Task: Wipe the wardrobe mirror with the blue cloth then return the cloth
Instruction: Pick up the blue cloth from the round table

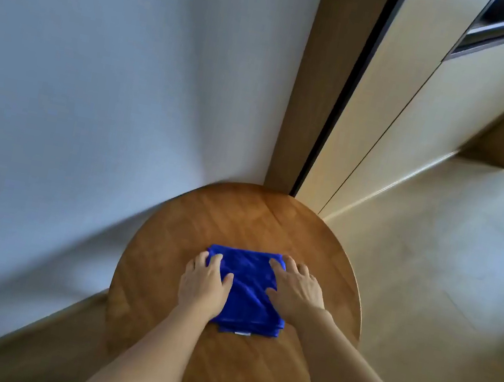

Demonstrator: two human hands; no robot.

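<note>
While both palms are lying flat | left hand (202, 281) and right hand (295, 291) are pressing the folded cloth (247, 294) onto the table (239, 215) | risk: folds slipping apart on a one-sided lift.

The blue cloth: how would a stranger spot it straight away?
Find the round wooden table against the white wall. The blue cloth lies folded on its top, under the left hand and right hand. It is the only vivid blue thing there.
</note>
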